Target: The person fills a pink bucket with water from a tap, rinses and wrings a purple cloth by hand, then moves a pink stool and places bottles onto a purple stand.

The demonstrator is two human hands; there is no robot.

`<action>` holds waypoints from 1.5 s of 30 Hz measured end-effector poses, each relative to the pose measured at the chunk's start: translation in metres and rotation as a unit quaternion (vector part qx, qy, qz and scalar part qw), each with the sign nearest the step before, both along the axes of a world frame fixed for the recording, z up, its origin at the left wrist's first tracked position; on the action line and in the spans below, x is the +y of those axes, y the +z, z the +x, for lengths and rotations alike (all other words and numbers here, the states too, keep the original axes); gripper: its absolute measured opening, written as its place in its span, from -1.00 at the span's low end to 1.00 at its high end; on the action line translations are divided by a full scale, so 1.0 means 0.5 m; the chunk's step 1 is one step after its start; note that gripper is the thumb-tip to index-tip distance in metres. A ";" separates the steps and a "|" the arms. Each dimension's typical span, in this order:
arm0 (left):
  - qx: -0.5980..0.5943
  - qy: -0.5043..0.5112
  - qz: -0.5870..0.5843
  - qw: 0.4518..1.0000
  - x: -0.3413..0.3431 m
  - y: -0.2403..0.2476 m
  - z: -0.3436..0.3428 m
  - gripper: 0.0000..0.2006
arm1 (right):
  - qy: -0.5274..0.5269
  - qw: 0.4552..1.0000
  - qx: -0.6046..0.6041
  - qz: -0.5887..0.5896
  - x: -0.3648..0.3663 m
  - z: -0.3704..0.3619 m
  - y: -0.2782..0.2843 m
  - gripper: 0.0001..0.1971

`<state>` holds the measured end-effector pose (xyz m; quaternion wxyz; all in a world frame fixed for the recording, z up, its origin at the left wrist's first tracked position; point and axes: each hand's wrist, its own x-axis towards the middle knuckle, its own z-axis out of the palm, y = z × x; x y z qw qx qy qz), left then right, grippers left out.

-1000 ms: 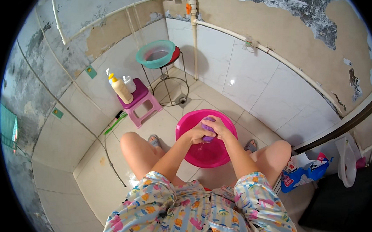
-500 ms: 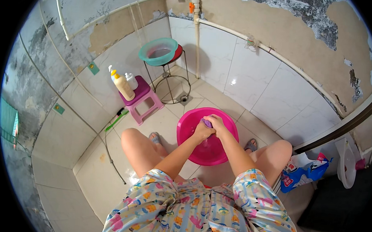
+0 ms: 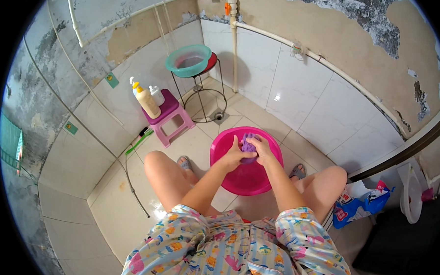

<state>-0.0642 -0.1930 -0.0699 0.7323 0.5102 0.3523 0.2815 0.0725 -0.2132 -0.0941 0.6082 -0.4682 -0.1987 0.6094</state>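
Observation:
A bunched purple cloth (image 3: pixel 249 142) is between my hands, above the bright pink basin (image 3: pixel 245 185) on the floor. My left hand (image 3: pixel 234 154) presses the cloth from the left, its thumb raised apart and its fingers reaching across the lower part. From the right, my right hand (image 3: pixel 262 149) grips the cloth, with its fingers curled over the top. Both forearms come forward between my bent knees. The cloth partly hides the fingertips.
A purple-pink stool (image 3: pixel 169 113) holds pump bottles (image 3: pixel 148 103). Behind it, a teal basin (image 3: pixel 188 61) rests on a wire stand. A green-handled brush (image 3: pixel 140 140) lies near the left wall. A blue plastic bag (image 3: pixel 362 206) stands beside my right knee.
My hands have moved apart from a tight clasp. More of the purple cloth now shows, and my left thumb has lifted away from it.

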 end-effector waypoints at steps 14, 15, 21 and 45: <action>-0.025 -0.267 -0.283 0.921 0.029 0.016 -0.003 -0.82 | 0.179 0.946 -0.251 0.103 0.012 0.007 0.134 -0.86; -0.026 -0.265 -0.285 0.921 0.028 0.016 -0.002 -0.82 | 0.182 0.945 -0.251 0.102 0.021 0.002 0.120 -0.86; 0.183 -0.114 -0.112 0.970 0.033 -0.058 0.032 -0.86 | 0.046 0.917 -0.394 0.027 0.069 -0.023 0.017 -0.81; 0.065 -0.279 -0.326 0.901 0.034 -0.061 -0.026 -0.84 | 0.112 0.988 -0.046 0.097 -0.020 -0.024 0.026 -0.72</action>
